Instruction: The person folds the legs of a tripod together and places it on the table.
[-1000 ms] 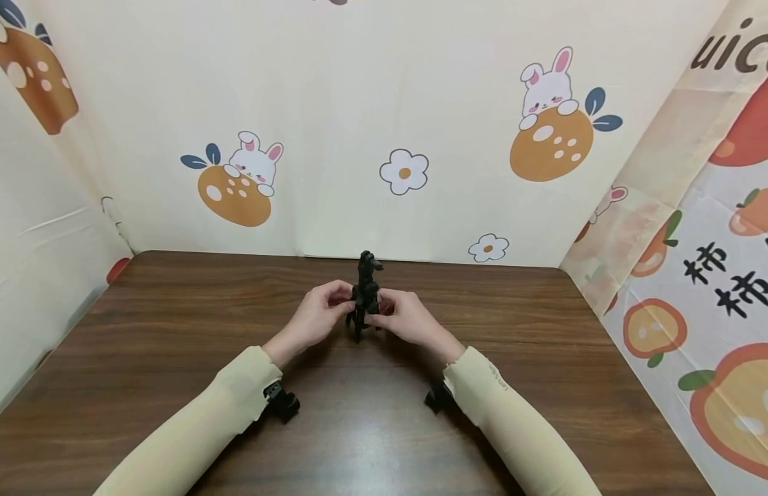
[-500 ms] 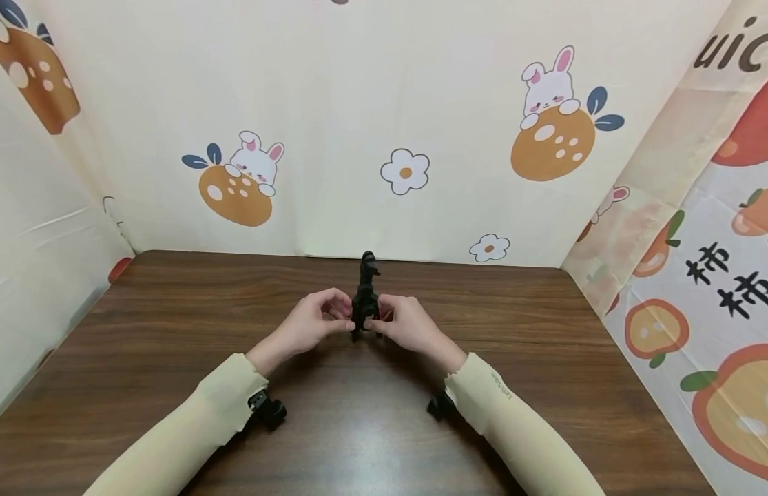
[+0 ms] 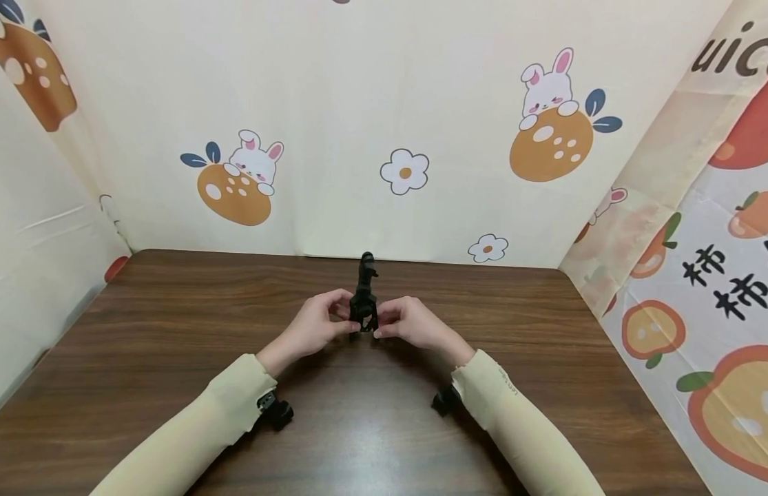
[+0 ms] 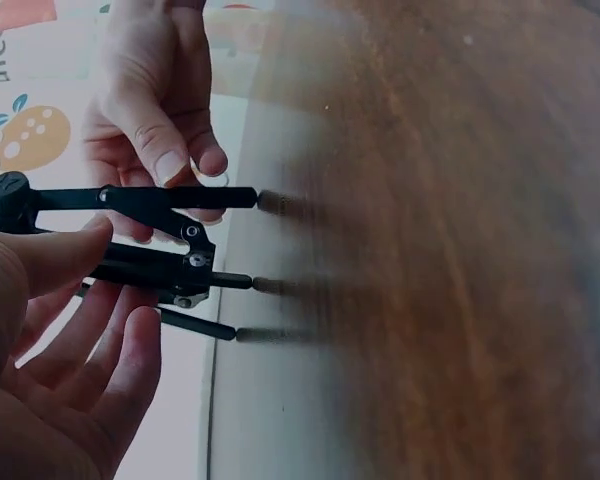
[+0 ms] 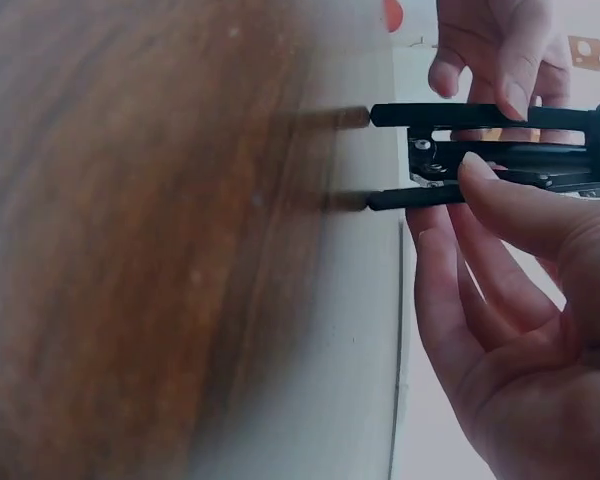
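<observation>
My left hand, half-curled, pinches the black tripod at nine o'clock; my right hand, likewise half-curled, pinches it at three.

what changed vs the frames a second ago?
The black tripod has turned: its top juts less to the right. The right hand has moved slightly right. Nothing visibly let go: the left hand and right hand both hold it, upright as before.

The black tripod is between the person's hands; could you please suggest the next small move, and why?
Perhaps ease the legs of the tripod slightly farther apart: they look only narrowly spread, and the left hand and right hand both hold it.
</observation>
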A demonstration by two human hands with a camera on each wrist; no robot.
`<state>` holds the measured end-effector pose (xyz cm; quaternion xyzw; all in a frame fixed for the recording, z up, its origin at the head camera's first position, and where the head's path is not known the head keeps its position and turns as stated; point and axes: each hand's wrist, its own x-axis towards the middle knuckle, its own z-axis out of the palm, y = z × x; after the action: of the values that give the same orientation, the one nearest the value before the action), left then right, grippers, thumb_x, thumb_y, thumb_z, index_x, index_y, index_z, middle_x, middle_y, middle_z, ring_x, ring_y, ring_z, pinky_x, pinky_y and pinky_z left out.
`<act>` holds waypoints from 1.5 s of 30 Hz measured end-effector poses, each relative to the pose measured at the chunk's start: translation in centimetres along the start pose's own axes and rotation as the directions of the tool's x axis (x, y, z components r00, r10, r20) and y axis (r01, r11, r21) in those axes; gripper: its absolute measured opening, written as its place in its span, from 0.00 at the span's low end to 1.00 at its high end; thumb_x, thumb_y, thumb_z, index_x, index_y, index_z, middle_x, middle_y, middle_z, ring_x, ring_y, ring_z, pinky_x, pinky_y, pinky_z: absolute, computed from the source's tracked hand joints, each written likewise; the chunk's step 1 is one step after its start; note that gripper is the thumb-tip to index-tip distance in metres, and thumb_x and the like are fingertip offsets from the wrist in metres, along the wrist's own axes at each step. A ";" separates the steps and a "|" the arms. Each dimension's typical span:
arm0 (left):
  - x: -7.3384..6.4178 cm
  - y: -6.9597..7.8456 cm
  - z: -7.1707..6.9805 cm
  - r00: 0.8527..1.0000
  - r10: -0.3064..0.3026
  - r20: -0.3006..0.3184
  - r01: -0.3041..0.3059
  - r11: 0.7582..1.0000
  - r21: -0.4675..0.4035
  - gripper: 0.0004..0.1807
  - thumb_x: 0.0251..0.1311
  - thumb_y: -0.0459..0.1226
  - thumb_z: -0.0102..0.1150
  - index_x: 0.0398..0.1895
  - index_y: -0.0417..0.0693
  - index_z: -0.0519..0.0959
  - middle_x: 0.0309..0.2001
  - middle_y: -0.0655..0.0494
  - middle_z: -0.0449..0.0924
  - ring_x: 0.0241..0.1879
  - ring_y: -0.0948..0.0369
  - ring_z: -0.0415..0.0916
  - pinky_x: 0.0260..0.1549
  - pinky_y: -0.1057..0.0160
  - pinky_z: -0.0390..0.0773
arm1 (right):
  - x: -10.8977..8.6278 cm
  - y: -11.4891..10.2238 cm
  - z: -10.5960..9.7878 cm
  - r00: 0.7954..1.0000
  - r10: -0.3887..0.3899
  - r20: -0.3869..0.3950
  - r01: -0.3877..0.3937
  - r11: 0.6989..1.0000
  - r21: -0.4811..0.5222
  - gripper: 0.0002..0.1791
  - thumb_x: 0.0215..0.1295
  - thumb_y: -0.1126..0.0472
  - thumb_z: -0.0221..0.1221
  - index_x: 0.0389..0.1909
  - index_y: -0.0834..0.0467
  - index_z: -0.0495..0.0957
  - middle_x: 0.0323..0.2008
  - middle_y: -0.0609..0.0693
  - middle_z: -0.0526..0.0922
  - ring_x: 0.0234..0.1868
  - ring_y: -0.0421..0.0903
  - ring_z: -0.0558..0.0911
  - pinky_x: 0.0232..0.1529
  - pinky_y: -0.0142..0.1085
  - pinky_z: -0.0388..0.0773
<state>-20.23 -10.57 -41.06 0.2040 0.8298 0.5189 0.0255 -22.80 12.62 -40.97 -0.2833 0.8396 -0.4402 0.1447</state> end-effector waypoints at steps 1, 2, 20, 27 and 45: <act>0.0 0.1 0.0 1.000 0.008 0.001 -0.008 1.000 0.012 0.15 0.57 0.31 0.71 0.47 0.49 0.82 0.38 0.58 0.84 0.38 0.61 0.81 0.41 0.56 0.78 | 0.0 0.0 0.0 1.000 -0.010 0.006 0.010 1.000 -0.003 0.08 0.59 0.68 0.70 0.39 0.58 0.86 0.32 0.46 0.87 0.35 0.39 0.83 0.38 0.34 0.79; 0.0 0.2 0.0 1.000 0.019 0.000 -0.019 0.999 0.027 0.14 0.57 0.31 0.71 0.46 0.49 0.82 0.37 0.58 0.84 0.37 0.61 0.81 0.40 0.56 0.78 | 0.1 0.0 0.0 1.000 -0.023 0.010 0.023 1.000 -0.015 0.08 0.58 0.68 0.70 0.39 0.58 0.86 0.32 0.46 0.87 0.35 0.39 0.83 0.38 0.34 0.79; 0.5 1.5 0.7 0.998 0.048 -0.032 -0.038 0.965 0.261 0.08 0.58 0.32 0.70 0.38 0.52 0.83 0.25 0.65 0.81 0.26 0.66 0.77 0.30 0.60 0.76 | 0.4 0.0 -0.2 0.978 -0.206 -0.046 0.189 0.953 -0.238 0.06 0.53 0.66 0.73 0.28 0.55 0.85 0.25 0.40 0.85 0.28 0.34 0.81 0.30 0.32 0.78; 0.3 1.5 0.6 0.998 0.011 -0.057 0.006 0.958 0.286 0.10 0.58 0.33 0.70 0.41 0.54 0.83 0.26 0.66 0.82 0.27 0.67 0.79 0.32 0.58 0.78 | 0.8 0.1 -0.2 0.976 -0.208 -0.071 0.178 0.936 -0.303 0.08 0.50 0.62 0.76 0.25 0.52 0.84 0.23 0.37 0.84 0.27 0.34 0.80 0.29 0.32 0.77; 0.4 1.5 0.1 0.999 -0.031 -0.014 0.033 0.972 0.232 0.11 0.59 0.34 0.70 0.44 0.52 0.84 0.33 0.63 0.85 0.31 0.67 0.81 0.36 0.56 0.80 | 1.6 0.3 -0.6 0.991 -0.036 -0.132 -0.007 0.950 -0.311 0.17 0.44 0.52 0.79 0.33 0.51 0.85 0.30 0.39 0.84 0.33 0.37 0.81 0.36 0.35 0.78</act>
<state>-20.05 -9.76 -39.71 0.1896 0.8880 0.4189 0.0056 -24.50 12.19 -40.82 -0.2782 0.9042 -0.3219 0.0376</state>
